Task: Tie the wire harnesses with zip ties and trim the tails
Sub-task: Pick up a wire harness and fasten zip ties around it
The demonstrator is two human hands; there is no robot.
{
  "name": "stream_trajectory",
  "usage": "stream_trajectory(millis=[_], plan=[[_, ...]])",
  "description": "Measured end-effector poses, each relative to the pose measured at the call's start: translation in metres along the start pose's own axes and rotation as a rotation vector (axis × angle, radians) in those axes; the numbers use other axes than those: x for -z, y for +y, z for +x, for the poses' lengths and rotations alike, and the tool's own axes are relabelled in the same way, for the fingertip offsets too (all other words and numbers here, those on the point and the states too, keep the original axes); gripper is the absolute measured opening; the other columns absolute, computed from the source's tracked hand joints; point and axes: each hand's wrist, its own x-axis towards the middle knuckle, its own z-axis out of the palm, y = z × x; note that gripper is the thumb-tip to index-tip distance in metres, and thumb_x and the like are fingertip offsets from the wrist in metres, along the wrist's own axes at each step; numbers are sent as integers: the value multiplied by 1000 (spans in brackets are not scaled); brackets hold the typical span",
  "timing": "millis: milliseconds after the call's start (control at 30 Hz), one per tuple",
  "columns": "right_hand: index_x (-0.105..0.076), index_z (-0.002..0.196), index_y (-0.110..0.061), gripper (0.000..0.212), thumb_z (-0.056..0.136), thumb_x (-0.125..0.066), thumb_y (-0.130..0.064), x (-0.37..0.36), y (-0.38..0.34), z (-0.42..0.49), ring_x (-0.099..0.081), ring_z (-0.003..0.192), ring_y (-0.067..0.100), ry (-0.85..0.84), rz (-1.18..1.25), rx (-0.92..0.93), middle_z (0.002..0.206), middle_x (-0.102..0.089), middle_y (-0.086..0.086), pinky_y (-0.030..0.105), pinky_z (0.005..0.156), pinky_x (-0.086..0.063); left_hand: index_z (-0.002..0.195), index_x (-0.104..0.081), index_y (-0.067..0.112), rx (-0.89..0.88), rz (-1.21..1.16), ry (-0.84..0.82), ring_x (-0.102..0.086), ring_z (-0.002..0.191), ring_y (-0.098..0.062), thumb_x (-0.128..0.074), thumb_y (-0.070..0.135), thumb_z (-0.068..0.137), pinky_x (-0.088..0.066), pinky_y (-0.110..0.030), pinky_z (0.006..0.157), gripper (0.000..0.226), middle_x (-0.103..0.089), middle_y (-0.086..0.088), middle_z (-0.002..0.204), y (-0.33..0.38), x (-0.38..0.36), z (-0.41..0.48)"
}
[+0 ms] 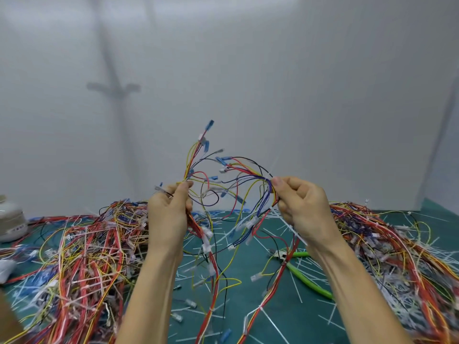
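Cropping the white container [11, 219] at the left edge. Losing the left pile of harnesses [82, 256] past the left and bottom edges, and the right pile [397, 256] past the right edge. Covering part of the green-handled cutters [310, 281] with the right forearm [347, 281]. Hiding a stretch of the zip tie [294, 231] behind the right hand [303, 209]. Blurring the connectors of the held harness [267, 189] beyond telling apart.

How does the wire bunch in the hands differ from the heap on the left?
The held harness is up in the air between the left hand and right hand; the left heap lies on the green mat. The held harness is a thin, fanned bunch; the left heap is a thick tangle. Both show red and yellow wires.
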Motion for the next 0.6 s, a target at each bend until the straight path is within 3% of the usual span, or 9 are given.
stream_trajectory(millis=[200, 267, 400, 600], plan=[[-62, 89, 6, 32, 97, -57, -25, 4, 0, 2, -20, 45, 7, 52, 32, 10, 63, -30, 9, 15, 39, -18, 89, -62, 6, 54, 68, 12, -33, 37, -1, -56, 15, 98, -31, -18, 40, 14, -44, 11, 42, -1, 10, 4], [-62, 83, -3, 27, 98, -56, -24, 1, 2, 2, -20, 43, 6, 46, 13, 2, 55, -30, 5, 15, 38, -19, 89, -63, 6, 31, 91, -8, -34, 39, -1, -55, 16, 98, -30, -22, 46, 15, -43, 12, 42, 1, 12, 5], [-61, 78, -12, 26, 98, -56, -27, -11, 5, -1, -19, 42, 5, 2, 8, 11, 48, -29, -10, 15, 38, -18, 89, -67, 10, -44, 129, -55, -35, 39, 0, -56, 18, 97, -30, -12, 40, 15, -43, 12, 42, 7, 12, 3], [-61, 88, 3, 33, 100, -52, -27, -16, 4, -3, -20, 42, 4, -1, 37, 39, 48, -31, -12, 13, 40, -21, 97, -66, 0, 11, 138, -137, -34, 39, -1, -57, 13, 96, -28, -11, 39, 16, -42, 9, 41, 5, 0, -2]])
